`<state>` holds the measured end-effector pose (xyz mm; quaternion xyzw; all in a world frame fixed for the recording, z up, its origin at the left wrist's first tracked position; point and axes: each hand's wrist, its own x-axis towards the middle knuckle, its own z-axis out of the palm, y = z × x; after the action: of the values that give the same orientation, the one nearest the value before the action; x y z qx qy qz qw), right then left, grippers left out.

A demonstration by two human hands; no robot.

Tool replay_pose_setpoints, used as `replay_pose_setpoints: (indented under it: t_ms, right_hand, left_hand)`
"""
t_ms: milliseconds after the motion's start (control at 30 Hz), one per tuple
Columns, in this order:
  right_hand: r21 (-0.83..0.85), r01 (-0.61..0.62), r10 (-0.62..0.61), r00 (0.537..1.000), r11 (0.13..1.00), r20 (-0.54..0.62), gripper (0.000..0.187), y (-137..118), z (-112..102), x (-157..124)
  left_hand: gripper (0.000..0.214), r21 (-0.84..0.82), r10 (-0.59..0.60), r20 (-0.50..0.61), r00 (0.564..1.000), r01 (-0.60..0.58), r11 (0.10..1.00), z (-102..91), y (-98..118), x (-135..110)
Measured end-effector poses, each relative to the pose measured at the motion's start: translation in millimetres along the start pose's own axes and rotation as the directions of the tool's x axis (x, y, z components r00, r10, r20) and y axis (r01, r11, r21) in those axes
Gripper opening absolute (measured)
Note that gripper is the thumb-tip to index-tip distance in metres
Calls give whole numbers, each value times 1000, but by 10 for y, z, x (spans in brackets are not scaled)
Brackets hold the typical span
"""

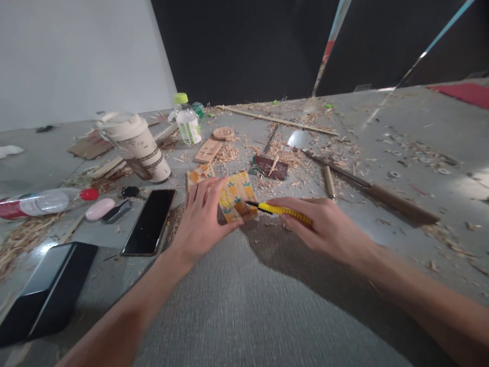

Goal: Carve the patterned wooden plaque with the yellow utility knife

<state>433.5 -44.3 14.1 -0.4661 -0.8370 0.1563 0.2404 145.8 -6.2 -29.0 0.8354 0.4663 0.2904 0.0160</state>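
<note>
My left hand (204, 209) grips a small painted wooden board (248, 189), thumb at its near edge and fingers across its left part. Yellow-orange pineapple-like shapes with green tops cover the board. In my right hand (324, 224) is a yellow utility knife (273, 208), its dark tip over the right part of the board. Whether the tip touches the wood I cannot tell. Just behind my left fingers lies another painted wooden piece (200, 173), partly hidden. Farther back are a carved wooden tile (208, 151) and a round carved wooden piece (223, 133).
On the left are a smartphone (150, 221), a travel cup (133, 145), a lying bottle (46, 202) and a black case (49, 290). A green-capped bottle (188, 122) stands behind. Rightward lie a dark red sheath (271, 168), a long wooden-handled tool (397, 203) and scattered shavings.
</note>
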Motion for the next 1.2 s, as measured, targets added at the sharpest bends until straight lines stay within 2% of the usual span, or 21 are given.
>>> replay_pose_setpoints:
  t_ms: [333, 533, 700, 867, 1067, 1200]
  right_hand:
    - [-41, -52, 51, 998, 998, -29, 42, 7, -23, 2]
    - [-78, -90, 83, 993, 993, -84, 40, 59, -76, 3]
    - [-32, -79, 77, 996, 996, -45, 40, 17, -21, 0]
    - [-78, -155, 153, 988, 985, -33, 37, -100, 73, -58]
    - [-199, -194, 220, 968, 961, 119, 37, -268, 239, -155]
    - [-180, -199, 233, 953, 963, 192, 34, -348, 287, -196]
  left_hand:
    - [98, -9, -1, -6, 1000, 1, 1000, -5, 12, 5]
    - [97, -22, -22, 0, 1000, 22, 1000, -12, 30, 13]
    - [95, -25, -22, 0, 1000, 22, 999, -12, 24, 10]
    - [97, -31, -22, 5, 1000, 22, 999, 2, 1, 2]
    - [94, -44, -17, 3, 1000, 17, 999, 14, -6, 5]
    - [97, -41, -9, 5, 1000, 10, 999, 15, -3, 8]
